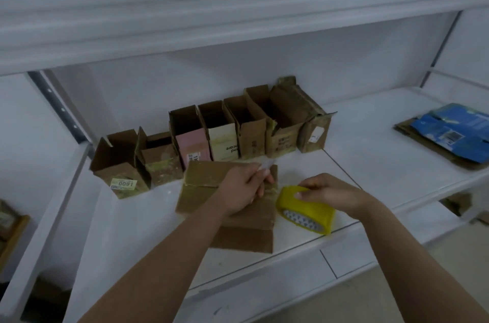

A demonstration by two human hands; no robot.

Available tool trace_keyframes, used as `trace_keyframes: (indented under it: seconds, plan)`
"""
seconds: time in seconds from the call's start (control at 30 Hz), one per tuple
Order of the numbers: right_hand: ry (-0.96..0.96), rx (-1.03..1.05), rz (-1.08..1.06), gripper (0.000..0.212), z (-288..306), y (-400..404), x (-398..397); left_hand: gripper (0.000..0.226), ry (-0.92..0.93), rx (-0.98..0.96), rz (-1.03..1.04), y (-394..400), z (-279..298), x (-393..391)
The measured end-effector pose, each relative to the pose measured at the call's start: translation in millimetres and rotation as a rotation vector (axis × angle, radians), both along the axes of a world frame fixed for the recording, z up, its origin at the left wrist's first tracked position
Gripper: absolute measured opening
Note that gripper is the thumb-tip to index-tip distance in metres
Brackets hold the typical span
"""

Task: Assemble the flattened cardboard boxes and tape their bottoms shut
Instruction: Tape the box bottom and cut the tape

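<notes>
A brown cardboard box (203, 187) lies bottom-up on the white shelf (370, 164), its flaps folded closed. My left hand (244, 187) rests on the box and pinches a small pale thing, blurred, near the box's far right corner. My right hand (325, 191) grips a yellow tape roll (304, 209) standing on the shelf just right of the box. The strip of tape between roll and box is hard to make out.
Several assembled open-topped boxes (219, 132) stand in a row along the back of the shelf. A stack of flattened cardboard with a blue printed sheet (455, 132) lies at the far right. Another shelf (185, 5) hangs overhead. A metal upright (55, 105) runs down the left.
</notes>
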State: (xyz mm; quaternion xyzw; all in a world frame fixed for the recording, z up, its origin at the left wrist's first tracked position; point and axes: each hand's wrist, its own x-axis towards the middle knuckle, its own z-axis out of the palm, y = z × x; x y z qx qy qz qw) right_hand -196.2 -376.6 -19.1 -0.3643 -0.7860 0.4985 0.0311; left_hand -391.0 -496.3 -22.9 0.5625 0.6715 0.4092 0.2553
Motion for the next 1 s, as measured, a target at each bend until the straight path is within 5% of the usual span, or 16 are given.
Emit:
trace_keyframes:
  seconds: [0.27,0.4,0.53,0.7,0.87,1.0]
  plan:
    - [0.092,0.055,-0.105,0.014,-5.1,9.3,-11.5,0.035,-0.016,0.025,-0.024,19.2,-10.7,-11.2]
    - [-0.392,0.434,-0.028,0.032,-1.1,21.1,-13.8,0.037,0.002,0.033,-0.031,26.4,-13.7,-16.8]
    - [-0.245,0.248,-0.067,0.020,-22.4,24.6,-7.4,0.040,0.060,-0.071,-0.110,30.7,-10.8,-17.8]
    - [-0.087,0.081,-0.089,0.026,-20.8,20.0,-2.9,0.042,0.299,-0.321,-0.230,38.8,17.2,-11.4]
    - [-0.190,0.144,-0.127,0.025,-16.2,24.3,-2.3,0.046,0.561,-0.569,-0.229,55.7,37.9,12.2]
    - [-0.224,0.176,-0.203,0.055,-12.8,18.5,-7.0,0.045,0.819,-0.707,-0.093,73.4,31.2,34.5]
